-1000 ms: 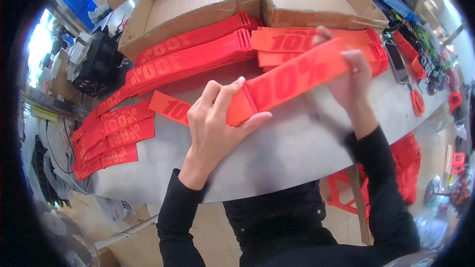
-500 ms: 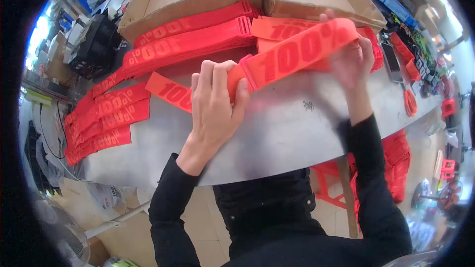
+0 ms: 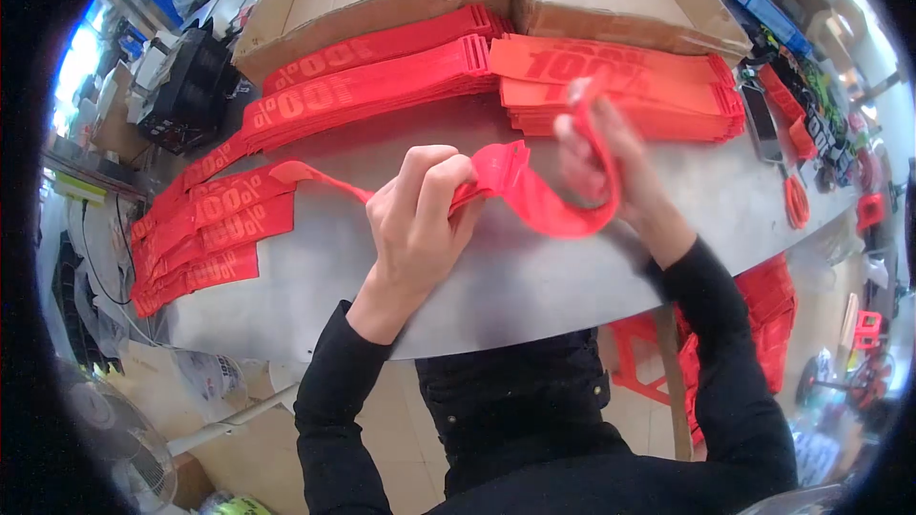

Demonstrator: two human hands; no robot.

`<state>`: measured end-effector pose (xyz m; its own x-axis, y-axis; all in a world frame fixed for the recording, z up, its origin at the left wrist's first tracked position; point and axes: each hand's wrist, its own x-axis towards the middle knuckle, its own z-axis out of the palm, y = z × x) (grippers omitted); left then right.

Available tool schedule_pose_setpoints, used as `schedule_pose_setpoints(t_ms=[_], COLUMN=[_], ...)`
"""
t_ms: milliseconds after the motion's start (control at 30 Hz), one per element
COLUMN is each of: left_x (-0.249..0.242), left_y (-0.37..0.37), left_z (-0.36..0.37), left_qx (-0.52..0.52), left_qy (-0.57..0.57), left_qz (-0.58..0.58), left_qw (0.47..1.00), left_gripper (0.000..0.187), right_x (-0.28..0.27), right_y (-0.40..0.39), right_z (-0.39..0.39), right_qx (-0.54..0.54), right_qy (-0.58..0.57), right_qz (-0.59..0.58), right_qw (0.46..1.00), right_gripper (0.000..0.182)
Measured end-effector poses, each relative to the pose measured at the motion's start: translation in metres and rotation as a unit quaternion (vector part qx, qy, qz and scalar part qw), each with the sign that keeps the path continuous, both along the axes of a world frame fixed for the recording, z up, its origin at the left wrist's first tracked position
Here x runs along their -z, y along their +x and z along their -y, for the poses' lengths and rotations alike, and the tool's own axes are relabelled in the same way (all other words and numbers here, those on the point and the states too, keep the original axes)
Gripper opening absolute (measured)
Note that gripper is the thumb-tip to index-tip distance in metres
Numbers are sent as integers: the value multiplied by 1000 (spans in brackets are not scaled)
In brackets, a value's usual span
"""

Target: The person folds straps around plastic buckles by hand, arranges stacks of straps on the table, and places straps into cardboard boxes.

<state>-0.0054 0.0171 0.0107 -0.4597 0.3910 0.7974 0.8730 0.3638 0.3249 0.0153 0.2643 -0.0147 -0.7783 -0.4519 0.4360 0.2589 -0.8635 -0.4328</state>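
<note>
A red elastic strap [image 3: 558, 215] hangs in a curve between my two hands above the metal table. My left hand [image 3: 417, 215] is closed around its middle, just left of a red slider buckle [image 3: 515, 169]. From that fist the strap's tail runs left to the flat straps. My right hand [image 3: 625, 167], smeared by motion, grips the other part of the strap, which bends upward into its fingers. Behind it lies a stack of orange-red straps [image 3: 620, 100] printed "100%". Red straps [image 3: 353, 95] are piled behind my left hand, and more straps [image 3: 219, 219] lie fanned out at left.
Two open cardboard boxes [image 3: 382, 2] stand along the back. A black machine [image 3: 186, 91] is at the left. On the right are a phone-like dark object [image 3: 760, 113] and an orange loop [image 3: 796, 200]. Red material [image 3: 763, 305] sits below the table's edge [image 3: 534, 336].
My right hand has come down and left, so the strap, stretched taut before, now sags in a curve and its print has turned away. My left hand keeps its hold.
</note>
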Motion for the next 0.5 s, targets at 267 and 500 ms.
schedule_pose_setpoints(t_ms=[267, 500], left_x=[-1, -3], left_y=[2, 1], left_z=[2, 6], left_qx=[18, 68], left_qy=[-24, -62], left_qz=[-10, -11], left_qw=[1000, 996], left_gripper=[54, 61], right_x=[1, -9], right_y=[20, 20], right_z=[24, 27], right_qx=[48, 41], right_qy=[315, 310], right_qz=[73, 115], right_qw=[945, 943], right_gripper=[16, 18])
